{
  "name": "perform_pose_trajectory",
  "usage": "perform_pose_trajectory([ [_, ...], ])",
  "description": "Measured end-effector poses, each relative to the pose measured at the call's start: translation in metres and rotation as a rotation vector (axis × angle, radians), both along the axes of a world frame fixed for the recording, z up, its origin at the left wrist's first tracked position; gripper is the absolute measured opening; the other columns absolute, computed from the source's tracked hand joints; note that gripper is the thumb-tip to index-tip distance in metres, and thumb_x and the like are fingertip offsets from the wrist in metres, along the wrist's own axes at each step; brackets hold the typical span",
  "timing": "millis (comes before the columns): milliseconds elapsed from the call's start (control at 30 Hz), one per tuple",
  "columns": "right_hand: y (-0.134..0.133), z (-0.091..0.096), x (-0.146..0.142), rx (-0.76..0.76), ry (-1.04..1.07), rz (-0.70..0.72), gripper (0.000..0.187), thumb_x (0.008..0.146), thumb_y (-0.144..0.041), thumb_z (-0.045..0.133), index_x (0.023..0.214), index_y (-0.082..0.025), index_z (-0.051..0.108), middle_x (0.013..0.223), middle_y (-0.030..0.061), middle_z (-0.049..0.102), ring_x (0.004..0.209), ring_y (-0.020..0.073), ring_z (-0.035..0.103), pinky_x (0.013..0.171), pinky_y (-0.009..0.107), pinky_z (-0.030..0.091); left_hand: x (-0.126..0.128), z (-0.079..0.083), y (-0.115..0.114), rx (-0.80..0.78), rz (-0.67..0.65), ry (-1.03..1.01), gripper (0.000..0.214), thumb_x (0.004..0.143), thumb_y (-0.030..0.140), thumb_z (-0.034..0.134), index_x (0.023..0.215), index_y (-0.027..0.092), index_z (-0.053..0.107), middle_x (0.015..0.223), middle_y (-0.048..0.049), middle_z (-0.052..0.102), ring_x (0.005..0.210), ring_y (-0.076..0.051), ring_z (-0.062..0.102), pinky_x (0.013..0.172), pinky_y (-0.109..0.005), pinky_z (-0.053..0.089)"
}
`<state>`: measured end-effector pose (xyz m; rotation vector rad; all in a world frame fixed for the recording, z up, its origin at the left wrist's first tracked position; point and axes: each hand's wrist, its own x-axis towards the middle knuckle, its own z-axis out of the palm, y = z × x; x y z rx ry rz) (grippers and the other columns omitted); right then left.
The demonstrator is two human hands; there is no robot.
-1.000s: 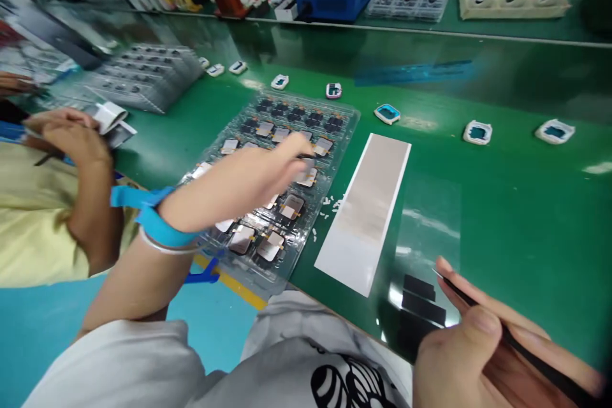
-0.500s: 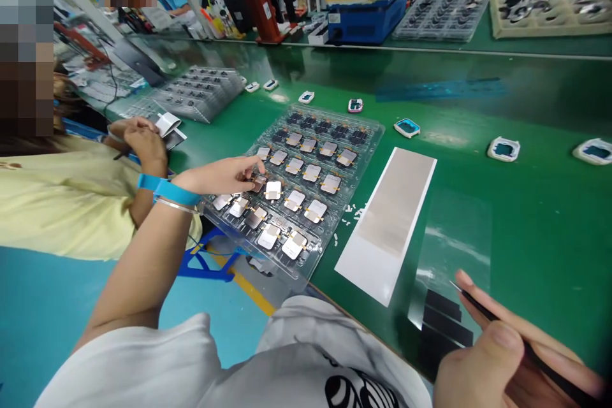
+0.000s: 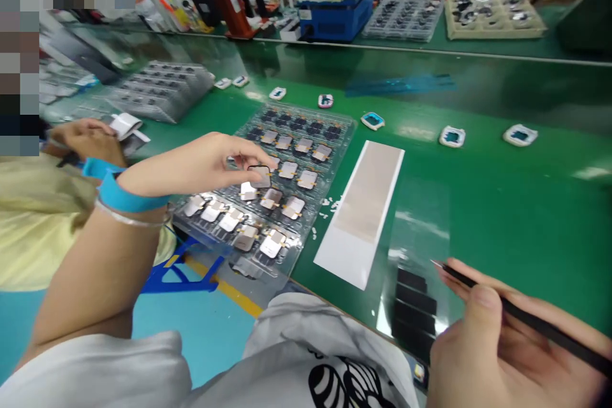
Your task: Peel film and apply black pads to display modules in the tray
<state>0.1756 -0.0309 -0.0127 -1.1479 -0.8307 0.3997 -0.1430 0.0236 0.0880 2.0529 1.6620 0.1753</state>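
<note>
My left hand (image 3: 234,162) pinches a small square watch screen (image 3: 261,176) with a dark rim, just above a clear plastic tray (image 3: 296,255). Rows of similar silver-backed pieces with orange tabs fill the tray. At the lower right, my right hand (image 3: 507,338) is closed around black tweezers (image 3: 482,284), whose tips point left over a clear film sheet (image 3: 421,217). Black strips (image 3: 415,303) lie on that film's near end. Between the tray and the film rests a long white sheet (image 3: 342,255) with a beige-grey layer.
Several white watch-shaped frames (image 3: 452,136) stand in a line along the green bench (image 3: 526,217). Stacked trays (image 3: 157,89) sit at the back left, near another person's hands (image 3: 93,140). A blue box (image 3: 337,16) stands on the rear shelf. Tiny white scraps (image 3: 329,204) lie beside the tray.
My left hand has lifted the watch screen out of the tray, where its fingers were touching a piece before. My right hand still holds the tweezers. The whole view has shifted right.
</note>
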Motion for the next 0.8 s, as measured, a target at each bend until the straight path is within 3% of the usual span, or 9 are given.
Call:
perform_pose_trajectory([
  [100, 0.003, 0.000, 0.023, -0.138, -0.095, 0.181, 0.024, 0.076, -0.015, 0.075, 0.092, -0.020, 0.058, 0.081, 0.0042, 0.071, 0.070, 0.0198, 0.073, 0.060, 0.029, 0.065, 0.062, -0.006, 0.001, -0.020, -0.184, -0.171, 0.012, 0.090, 0.025, 0.063, 0.096, 0.017, 0.070, 0.091, -0.0002, 0.073, 0.080, -0.011, 0.064, 0.071, -0.021, 0.045],
  [200, 0.001, -0.009, 0.048, -0.305, -0.147, 0.363, 0.020, 0.081, -0.023, 0.072, 0.094, -0.019, 0.056, 0.084, 0.0057, 0.073, 0.064, 0.0172, 0.072, 0.057, 0.026, 0.063, 0.116, -0.025, 0.001, -0.161, -0.419, -0.349, 0.005, 0.088, 0.019, 0.065, 0.087, 0.019, 0.070, 0.084, 0.0036, 0.074, 0.077, -0.010, 0.068, 0.067, -0.018, 0.045],
  [333, -0.005, -0.022, 0.064, -0.410, -0.180, 0.427, 0.020, 0.083, -0.026, 0.071, 0.093, -0.018, 0.055, 0.085, 0.0050, 0.071, 0.066, 0.0155, 0.072, 0.061, 0.026, 0.063, 0.162, -0.052, 0.000, -0.275, -0.591, -0.382, 0.006, 0.090, 0.019, 0.063, 0.086, 0.020, 0.068, 0.083, 0.0033, 0.074, 0.073, -0.012, 0.068, 0.062, -0.019, 0.043],
  [567, -0.013, -0.030, 0.064, -0.425, -0.181, 0.440, 0.017, 0.085, -0.024, 0.068, 0.093, -0.018, 0.054, 0.087, 0.0052, 0.071, 0.071, 0.0151, 0.073, 0.066, 0.026, 0.063, 0.178, -0.078, -0.004, -0.212, -0.637, -0.390, 0.011, 0.092, 0.018, 0.057, 0.099, 0.018, 0.066, 0.097, -0.0036, 0.069, 0.089, -0.018, 0.064, 0.074, -0.026, 0.045],
  [800, -0.013, -0.030, 0.065, -0.434, -0.154, 0.465, 0.015, 0.086, -0.022, 0.066, 0.095, -0.019, 0.054, 0.088, 0.0044, 0.071, 0.073, 0.0144, 0.073, 0.067, 0.025, 0.063, 0.176, -0.083, -0.007, -0.227, -0.611, -0.422, 0.020, 0.093, 0.017, 0.054, 0.111, 0.020, 0.063, 0.097, -0.0039, 0.064, 0.088, -0.017, 0.061, 0.074, -0.026, 0.046],
])
